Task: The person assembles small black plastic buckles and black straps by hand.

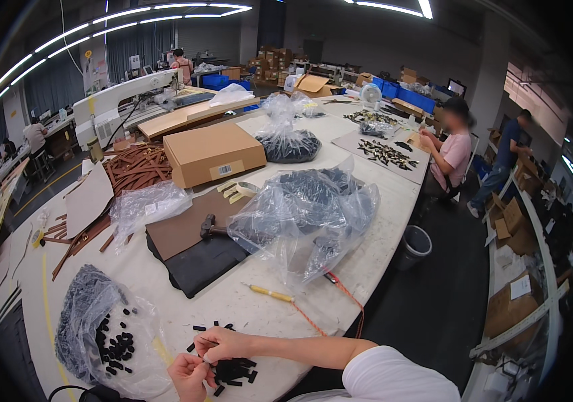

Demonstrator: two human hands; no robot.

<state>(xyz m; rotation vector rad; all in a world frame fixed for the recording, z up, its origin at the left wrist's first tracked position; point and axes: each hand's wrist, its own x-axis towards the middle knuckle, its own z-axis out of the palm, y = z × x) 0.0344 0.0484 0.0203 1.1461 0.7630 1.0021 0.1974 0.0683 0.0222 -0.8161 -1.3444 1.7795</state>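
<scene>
At the near edge of the table my left hand and my right hand meet, fingertips pinched together. Whatever is between them is too small and too covered to make out. Under and beside them lies a loose pile of short black cylindrical pieces, a few strewn toward the far side. To the left, a clear plastic bag lies spread, with many small black pieces on it and more bunched in its dark far part. Beyond my right hand rests a yellow-handled tool with an orange cord.
A large clear bag of dark material fills mid-table beside a hammer on brown and black sheets. Farther back are a cardboard box, brown strips and a sewing machine. A bin stands right; people work beyond.
</scene>
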